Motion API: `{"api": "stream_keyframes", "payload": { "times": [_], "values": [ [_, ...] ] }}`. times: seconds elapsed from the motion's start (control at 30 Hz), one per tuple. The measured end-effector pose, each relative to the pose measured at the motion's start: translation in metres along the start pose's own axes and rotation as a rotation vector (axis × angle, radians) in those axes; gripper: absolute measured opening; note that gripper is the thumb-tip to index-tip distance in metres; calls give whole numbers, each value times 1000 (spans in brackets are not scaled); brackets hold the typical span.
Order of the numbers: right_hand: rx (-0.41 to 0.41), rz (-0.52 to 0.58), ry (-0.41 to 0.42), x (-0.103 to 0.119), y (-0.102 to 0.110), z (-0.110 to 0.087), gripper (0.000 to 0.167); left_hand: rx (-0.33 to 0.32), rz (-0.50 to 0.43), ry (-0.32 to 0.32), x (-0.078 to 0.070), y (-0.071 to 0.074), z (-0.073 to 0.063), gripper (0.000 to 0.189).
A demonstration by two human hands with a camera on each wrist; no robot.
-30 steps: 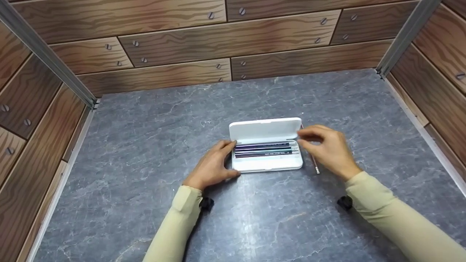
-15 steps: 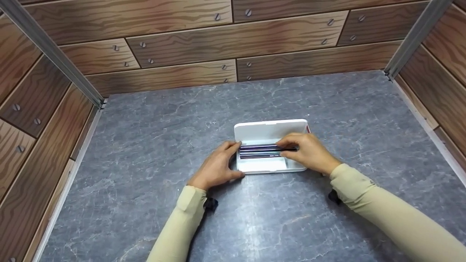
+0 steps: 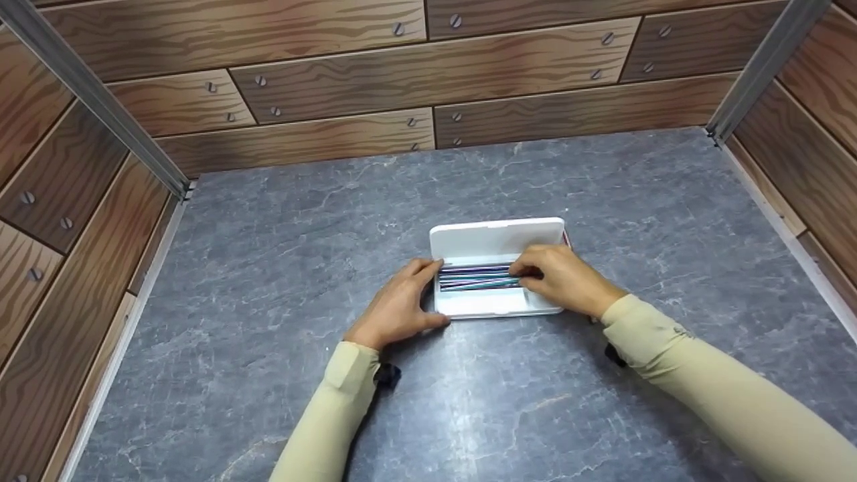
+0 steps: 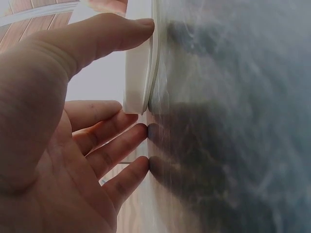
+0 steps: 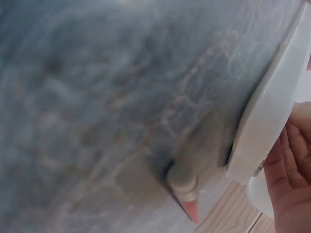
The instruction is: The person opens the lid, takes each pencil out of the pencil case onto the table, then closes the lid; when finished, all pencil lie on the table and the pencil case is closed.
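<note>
A white pencil case (image 3: 479,304) lies on the table with its lid (image 3: 482,241) raised at the back. Several thin pencils (image 3: 472,277), dark blue, purple and teal, lie lengthwise inside. My left hand (image 3: 398,304) holds the case's left end, thumb at the front corner and index finger at the back. In the left wrist view the thumb presses the white edge. My right hand (image 3: 562,278) reaches over the right part of the case and pinches pencils at their right ends. Its fingertips cover those ends.
A reddish pencil (image 5: 189,206) lies on the table just beyond the case's right end, mostly hidden by the right hand in the head view. Wood-patterned walls (image 3: 335,87) enclose the grey marbled table (image 3: 301,221) at the back and both sides.
My right hand has moved left from beside the case's right end onto the pencils inside. Over the last half second the pencils' right ends have shifted under its fingers. The left hand stays put.
</note>
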State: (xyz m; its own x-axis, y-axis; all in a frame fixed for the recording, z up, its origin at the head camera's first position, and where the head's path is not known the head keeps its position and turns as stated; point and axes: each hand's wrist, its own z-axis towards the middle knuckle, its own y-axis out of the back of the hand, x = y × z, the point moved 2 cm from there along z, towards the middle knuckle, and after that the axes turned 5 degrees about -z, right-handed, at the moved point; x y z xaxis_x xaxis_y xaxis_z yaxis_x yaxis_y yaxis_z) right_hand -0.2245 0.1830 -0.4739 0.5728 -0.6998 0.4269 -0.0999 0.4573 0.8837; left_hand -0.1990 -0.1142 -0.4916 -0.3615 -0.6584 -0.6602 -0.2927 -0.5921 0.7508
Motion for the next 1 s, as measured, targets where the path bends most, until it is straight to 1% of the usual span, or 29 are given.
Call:
{"api": "stream_keyframes", "payload": {
  "times": [0.13, 0.37, 0.63, 0.9, 1.0],
  "values": [
    [-4, -17, 23, 1, 0, -2, 15, 5, -2, 3, -1, 0, 0, 101],
    [-22, -7, 60, -1, -1, -6, 20, 6, 7, -1, 0, -1, 1, 101],
    [-41, 67, 16, -7, 2, -12, 19, 11, 6, -8, 0, -1, 1, 100],
    [-127, 165, -7, -5, 12, -23, 19, 2, -7, -19, 0, 1, 0, 100],
    [-142, 207, -29, -5, 17, -26, 19, 0, -11, -14, 2, 0, -1, 100]
  ]
}}
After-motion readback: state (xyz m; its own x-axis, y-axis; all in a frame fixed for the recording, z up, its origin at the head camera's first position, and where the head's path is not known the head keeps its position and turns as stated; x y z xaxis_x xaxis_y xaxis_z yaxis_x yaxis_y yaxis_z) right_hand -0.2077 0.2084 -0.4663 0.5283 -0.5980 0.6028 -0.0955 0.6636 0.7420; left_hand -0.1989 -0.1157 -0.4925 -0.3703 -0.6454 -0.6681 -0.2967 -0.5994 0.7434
